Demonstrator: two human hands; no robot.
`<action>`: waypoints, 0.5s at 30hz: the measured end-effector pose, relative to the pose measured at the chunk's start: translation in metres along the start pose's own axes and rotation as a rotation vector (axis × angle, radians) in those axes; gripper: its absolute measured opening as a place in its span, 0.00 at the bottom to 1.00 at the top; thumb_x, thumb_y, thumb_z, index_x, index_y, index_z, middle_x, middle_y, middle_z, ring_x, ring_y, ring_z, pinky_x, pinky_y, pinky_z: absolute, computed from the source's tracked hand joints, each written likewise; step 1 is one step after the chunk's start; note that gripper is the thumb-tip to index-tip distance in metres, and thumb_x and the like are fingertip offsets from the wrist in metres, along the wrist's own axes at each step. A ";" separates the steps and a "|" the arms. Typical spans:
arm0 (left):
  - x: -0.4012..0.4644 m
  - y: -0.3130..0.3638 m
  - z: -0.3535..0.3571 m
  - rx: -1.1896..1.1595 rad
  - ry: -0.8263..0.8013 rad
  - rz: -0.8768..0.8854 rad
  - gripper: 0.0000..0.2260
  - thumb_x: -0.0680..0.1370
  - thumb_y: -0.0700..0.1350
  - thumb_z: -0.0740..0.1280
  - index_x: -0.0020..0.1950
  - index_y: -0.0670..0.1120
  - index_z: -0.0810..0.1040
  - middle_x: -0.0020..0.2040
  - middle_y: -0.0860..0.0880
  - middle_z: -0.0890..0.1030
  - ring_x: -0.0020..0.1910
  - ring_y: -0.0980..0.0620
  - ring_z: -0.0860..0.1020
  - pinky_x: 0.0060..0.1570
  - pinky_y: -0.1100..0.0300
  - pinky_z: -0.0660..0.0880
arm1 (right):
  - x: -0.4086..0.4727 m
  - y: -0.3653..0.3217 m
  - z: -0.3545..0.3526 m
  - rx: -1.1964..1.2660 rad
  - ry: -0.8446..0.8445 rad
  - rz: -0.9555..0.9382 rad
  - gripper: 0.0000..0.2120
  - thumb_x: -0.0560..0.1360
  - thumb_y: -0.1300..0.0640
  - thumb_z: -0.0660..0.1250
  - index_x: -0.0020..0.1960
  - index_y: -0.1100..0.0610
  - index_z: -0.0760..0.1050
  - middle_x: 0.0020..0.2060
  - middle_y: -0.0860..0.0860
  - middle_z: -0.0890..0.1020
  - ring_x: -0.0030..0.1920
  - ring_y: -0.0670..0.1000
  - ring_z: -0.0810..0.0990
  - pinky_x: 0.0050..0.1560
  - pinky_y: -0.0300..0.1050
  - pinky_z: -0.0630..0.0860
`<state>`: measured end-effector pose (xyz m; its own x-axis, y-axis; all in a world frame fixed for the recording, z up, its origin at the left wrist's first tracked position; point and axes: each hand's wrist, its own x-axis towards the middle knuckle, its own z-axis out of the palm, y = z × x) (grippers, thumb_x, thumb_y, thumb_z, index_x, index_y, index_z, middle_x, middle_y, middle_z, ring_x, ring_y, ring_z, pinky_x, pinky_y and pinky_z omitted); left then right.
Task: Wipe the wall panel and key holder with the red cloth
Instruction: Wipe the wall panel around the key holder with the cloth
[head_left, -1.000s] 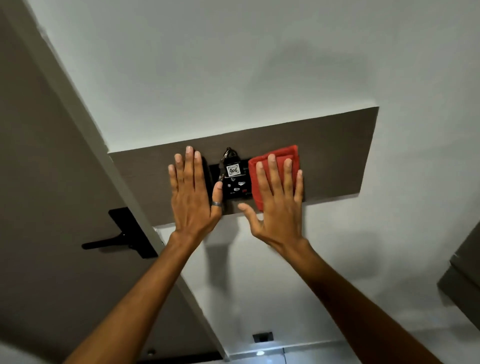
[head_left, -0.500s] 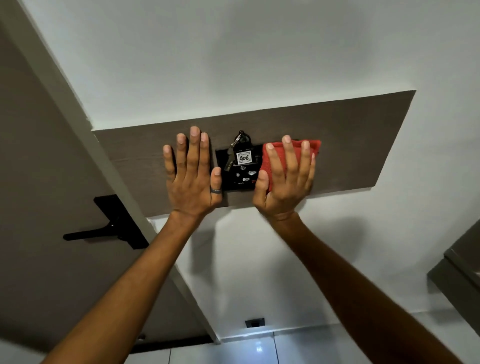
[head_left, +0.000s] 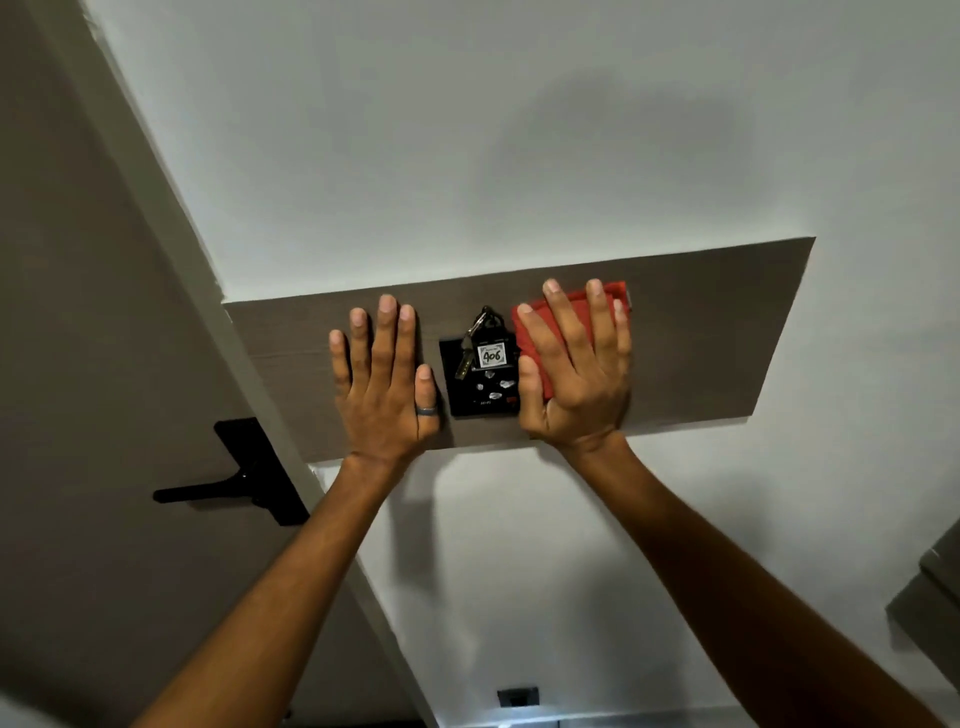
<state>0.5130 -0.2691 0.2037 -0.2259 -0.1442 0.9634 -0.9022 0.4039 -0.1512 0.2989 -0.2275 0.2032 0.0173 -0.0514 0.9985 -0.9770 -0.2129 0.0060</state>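
Observation:
A brown wood-grain wall panel (head_left: 727, 338) runs across a white wall. At its middle sits a black key holder (head_left: 483, 389) with keys and a white tag reading 406 (head_left: 491, 357). My right hand (head_left: 576, 374) presses a folded red cloth (head_left: 571, 312) flat against the panel, just right of the key holder, with its thumb at the holder's right edge. My left hand (head_left: 384, 384), wearing a ring on the thumb, lies flat on the panel left of the holder, fingers spread, holding nothing.
A brown door (head_left: 78, 364) with a black lever handle (head_left: 228, 483) stands to the left, past a white frame. A small dark wall socket (head_left: 517, 696) sits low on the wall. A grey cabinet corner (head_left: 930, 587) juts in at the right edge.
My right hand with the red cloth has slid up and down beside the key holder, thumb pulled in, and now sits higher over the cloth. My left hand stays flat on the panel.

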 end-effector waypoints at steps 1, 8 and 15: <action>0.001 -0.002 0.000 -0.001 -0.003 -0.011 0.28 0.83 0.48 0.52 0.82 0.44 0.53 0.84 0.51 0.45 0.83 0.47 0.44 0.82 0.46 0.44 | -0.004 -0.006 0.003 0.003 0.003 0.020 0.24 0.82 0.48 0.60 0.77 0.50 0.71 0.77 0.54 0.73 0.81 0.62 0.64 0.82 0.61 0.57; 0.000 -0.004 0.003 0.032 0.024 -0.014 0.28 0.83 0.50 0.52 0.83 0.44 0.52 0.84 0.49 0.46 0.83 0.46 0.45 0.82 0.44 0.45 | -0.025 0.009 -0.010 -0.018 -0.019 -0.150 0.22 0.82 0.48 0.58 0.72 0.52 0.77 0.72 0.55 0.77 0.75 0.64 0.71 0.76 0.64 0.68; -0.003 0.001 0.005 0.014 0.013 -0.054 0.28 0.84 0.51 0.51 0.83 0.44 0.53 0.84 0.49 0.47 0.83 0.45 0.46 0.81 0.42 0.46 | -0.008 0.007 0.000 0.051 -0.046 -0.053 0.26 0.85 0.46 0.54 0.79 0.56 0.66 0.77 0.57 0.69 0.84 0.59 0.55 0.84 0.61 0.51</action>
<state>0.5105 -0.2726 0.1997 -0.1716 -0.1538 0.9731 -0.9181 0.3831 -0.1014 0.2916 -0.2287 0.1953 0.0798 -0.0834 0.9933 -0.9624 -0.2660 0.0549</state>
